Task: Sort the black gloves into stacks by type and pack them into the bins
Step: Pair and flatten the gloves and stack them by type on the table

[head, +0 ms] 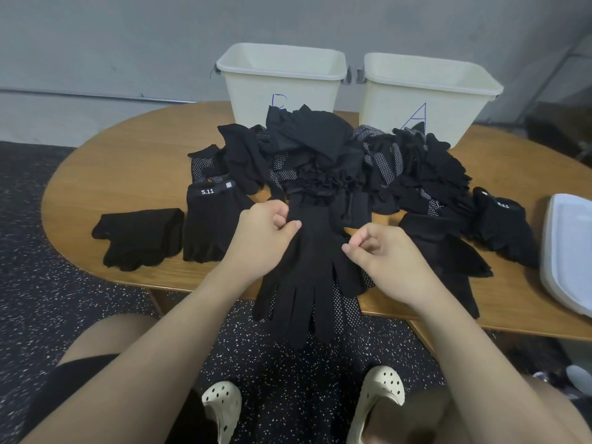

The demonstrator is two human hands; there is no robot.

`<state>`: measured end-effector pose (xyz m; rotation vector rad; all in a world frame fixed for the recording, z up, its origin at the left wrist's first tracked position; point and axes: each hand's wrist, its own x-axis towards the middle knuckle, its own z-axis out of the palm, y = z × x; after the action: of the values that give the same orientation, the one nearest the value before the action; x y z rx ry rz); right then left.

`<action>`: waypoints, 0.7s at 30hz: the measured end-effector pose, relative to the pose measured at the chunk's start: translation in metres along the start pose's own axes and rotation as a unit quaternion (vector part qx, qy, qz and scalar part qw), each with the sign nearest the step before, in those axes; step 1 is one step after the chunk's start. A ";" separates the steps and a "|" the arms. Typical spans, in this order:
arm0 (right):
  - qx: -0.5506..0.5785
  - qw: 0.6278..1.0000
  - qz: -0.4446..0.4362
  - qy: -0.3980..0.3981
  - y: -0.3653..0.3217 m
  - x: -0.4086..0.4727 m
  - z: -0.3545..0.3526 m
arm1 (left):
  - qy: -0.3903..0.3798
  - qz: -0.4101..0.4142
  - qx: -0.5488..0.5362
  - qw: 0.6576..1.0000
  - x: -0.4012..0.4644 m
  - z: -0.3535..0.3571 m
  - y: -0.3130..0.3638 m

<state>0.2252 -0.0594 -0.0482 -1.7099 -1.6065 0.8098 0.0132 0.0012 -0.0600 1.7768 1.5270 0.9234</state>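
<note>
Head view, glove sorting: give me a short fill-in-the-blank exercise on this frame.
1. Both hands pinch one plain black ____.
2. The right bin is marked with the letter ____.
3. The cuff of the glove left of the hands reads ____.
4. Two cream ____ stand behind the pile.

Answers: glove; A; 5.11; bins

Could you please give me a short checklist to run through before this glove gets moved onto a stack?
1. Both hands on the glove: ok. The left hand and right hand pinch the plain black glove at its sides.
2. Glove free of the pile: not ok. Its cuff lies against the heap, and a dotted glove lies under its fingers.
3. Glove fully on the table: not ok. Its fingers hang over the near edge.
4. Stacks started: ok. A plain stack and a 5.11 stack lie on the left.
5. Bins ready: cannot tell. Bin A and the other bin stand open; their floors are hidden.
</note>
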 end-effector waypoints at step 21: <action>-0.134 0.991 0.004 0.015 0.000 0.002 0.008 | 0.035 0.021 0.075 0.996 0.004 0.013 0.000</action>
<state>0.2187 -0.0569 -0.0532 -1.9035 -1.7527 0.5899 0.0242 0.0049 -0.0674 1.9068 1.6458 0.9213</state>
